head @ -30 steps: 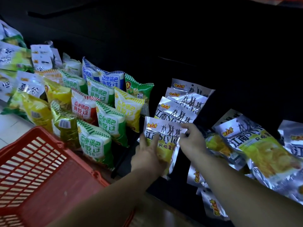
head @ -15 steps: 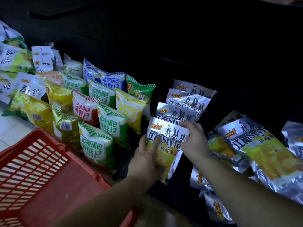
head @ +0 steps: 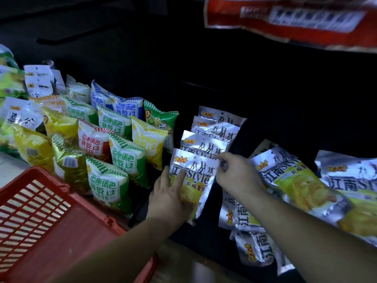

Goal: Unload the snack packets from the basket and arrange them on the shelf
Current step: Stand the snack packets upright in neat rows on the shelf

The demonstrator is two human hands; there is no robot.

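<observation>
A silver and yellow chip packet (head: 195, 170) stands at the front of a row of like silver packets (head: 212, 131) on the dark shelf (head: 265, 111). My left hand (head: 171, 197) grips its lower left side, fingers spread over the front. My right hand (head: 236, 172) pinches its top right corner. The red basket (head: 40, 217) sits at the lower left, and the part in view holds no packets.
Green, red, blue and yellow snack bags (head: 114, 152) stand in rows left of the silver row. More silver packets (head: 302, 180) lie loosely to the right and below. A red bag (head: 295, 19) hangs at the top right.
Both hands stay on the same front packet, shifting it only slightly. The camera has tilted up, so a red bag now shows at the top right.
</observation>
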